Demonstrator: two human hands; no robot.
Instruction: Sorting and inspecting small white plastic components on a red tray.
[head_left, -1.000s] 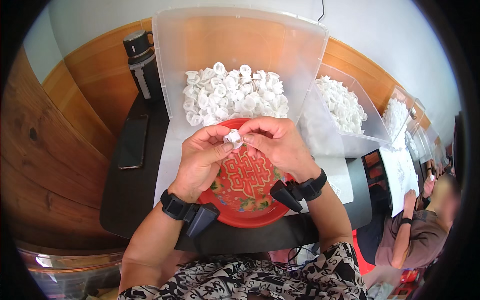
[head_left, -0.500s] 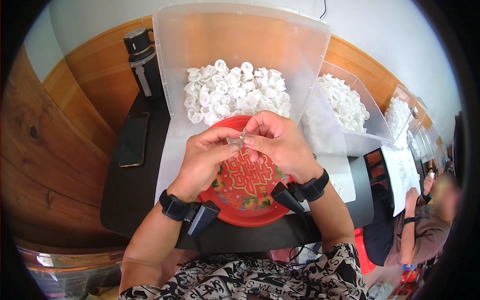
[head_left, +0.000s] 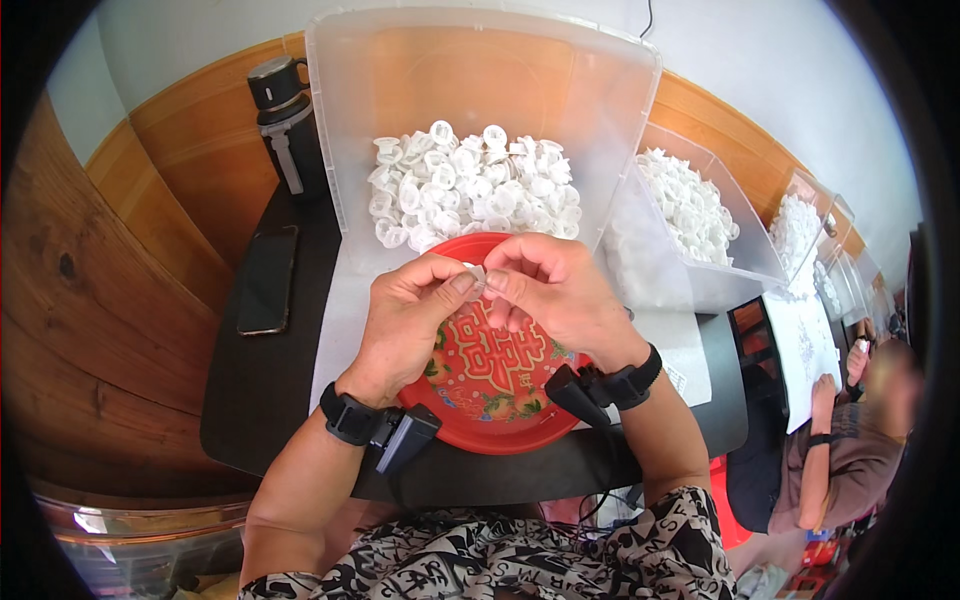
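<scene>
Above the far half of a red round tray (head_left: 500,440) with a printed pattern, my two hands meet fingertip to fingertip. My left hand (head_left: 412,305) pinches a small whitish translucent plastic piece (head_left: 478,279), mostly covered by thumb and forefinger. On the other side, my right hand (head_left: 560,290) has thumb and forefinger closed at the same piece, its other fingers curled beneath. Just beyond the tray, a heap of small white cup-shaped plastic parts (head_left: 470,185) lies in a clear plastic bin (head_left: 480,60) with its open side toward me.
A second clear bin (head_left: 735,285) of white parts stands to the right. On the black table (head_left: 225,400) at left lie a phone (head_left: 267,280) and a black flask (head_left: 290,140). A black device is strapped to each wrist. Another person (head_left: 845,460) sits at far right.
My left thumb has shifted up over the small piece, and its fingertips sit closer to my right hand's. The tray and heap look unchanged.
</scene>
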